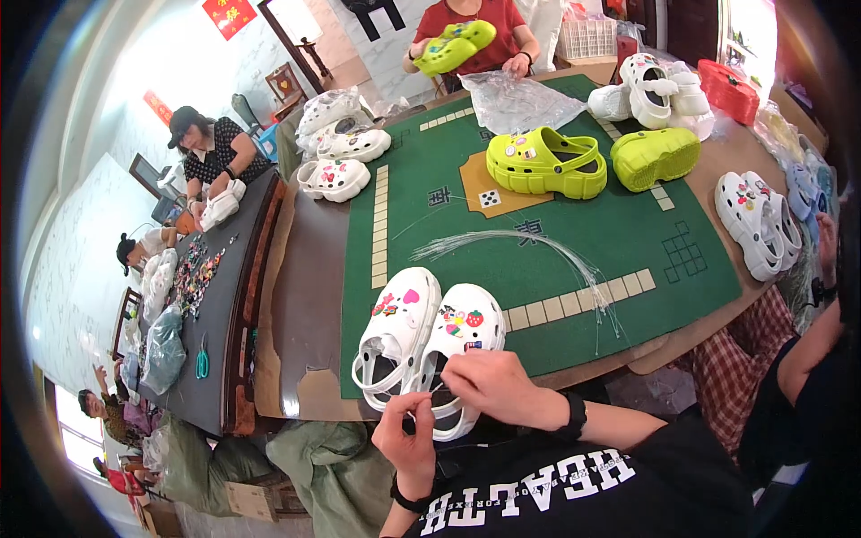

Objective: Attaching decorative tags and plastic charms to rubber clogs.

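Note:
Two white clogs stand side by side at the near edge of the green mat, the left clog [401,309] and the right clog [468,325], both with colourful charms on top. Over the heel openings my left hand [406,441] pinches finger and thumb together. Beside it, my right hand [498,386] is also closed in a pinch, above the right clog's opening. Something thin and pale shows between the fingertips, too fine to make out. A bundle of clear thin plastic strands [511,240] lies on the mat beyond the clogs.
Lime-green clogs [547,163] stand on the mat [404,202]; white pairs [758,224] lie around its edges. Across the table, a person in red [516,40] holds a lime-green clog [455,47] near a clear bag [520,100]. Teal scissors [203,357] lie on another table at left.

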A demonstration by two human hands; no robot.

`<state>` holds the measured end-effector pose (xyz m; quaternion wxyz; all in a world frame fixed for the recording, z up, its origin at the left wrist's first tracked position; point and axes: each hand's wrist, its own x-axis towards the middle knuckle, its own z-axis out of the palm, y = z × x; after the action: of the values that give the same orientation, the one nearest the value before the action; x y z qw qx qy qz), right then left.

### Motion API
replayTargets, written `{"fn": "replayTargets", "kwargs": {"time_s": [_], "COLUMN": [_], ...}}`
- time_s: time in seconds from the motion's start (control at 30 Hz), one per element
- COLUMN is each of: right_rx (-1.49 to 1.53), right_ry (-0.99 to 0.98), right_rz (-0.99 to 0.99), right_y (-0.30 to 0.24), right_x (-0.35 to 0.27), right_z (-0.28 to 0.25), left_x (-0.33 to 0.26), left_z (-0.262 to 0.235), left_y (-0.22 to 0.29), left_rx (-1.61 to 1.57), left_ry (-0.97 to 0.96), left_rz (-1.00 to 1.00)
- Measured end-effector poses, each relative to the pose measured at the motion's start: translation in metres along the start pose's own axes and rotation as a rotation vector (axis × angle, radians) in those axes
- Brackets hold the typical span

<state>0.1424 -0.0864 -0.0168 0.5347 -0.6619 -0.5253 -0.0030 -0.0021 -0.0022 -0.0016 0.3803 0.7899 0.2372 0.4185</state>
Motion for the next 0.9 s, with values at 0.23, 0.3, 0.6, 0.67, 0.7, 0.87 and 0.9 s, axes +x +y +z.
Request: {"fn": "replayTargets", "kwargs": {"time_s": [0.23,0.3,0.6,0.67,0.7,0.87,0.9], "right_rx": [0.123,0.119,0.08,0.044,0.072,0.155,0.138], "right_ry": [-0.03,0.011,0.009,0.038,0.024,-0.012,0.028], "right_rz": [-0.221,0.003,-0.067,0.004,-0.026,-0.258,-0.258], "right_y": [-0.023,-0.006,-0.011,-0.001,-0.001,-0.022,-0.012], "right_x": [-0.001,-0.001,-0.003,-0.003,-0.004,-0.004,-0.004], "right_z": [-0.01,-0.003,-0.001,0.0,0.001,-0.005,-0.002], "left_x": [0.001,0.0,-0.001,-0.003,-0.001,0.004,0.002], "left_z": [0.004,0.002,0.003,0.003,0.004,0.007,0.007], "left_y": [-0.001,-0.001,0.0,0.0,-0.003,-0.003,-0.003], "left_rx": [0.03,-0.025,0.11,-0.065,-0.009,0.059,0.056], "left_ry": [-0.028,-0.001,-0.001,0.033,-0.005,-0.091,-0.047], "left_rz": [-0.043,-0.016,0.074,-0.068,-0.061,0.097,0.047]}}
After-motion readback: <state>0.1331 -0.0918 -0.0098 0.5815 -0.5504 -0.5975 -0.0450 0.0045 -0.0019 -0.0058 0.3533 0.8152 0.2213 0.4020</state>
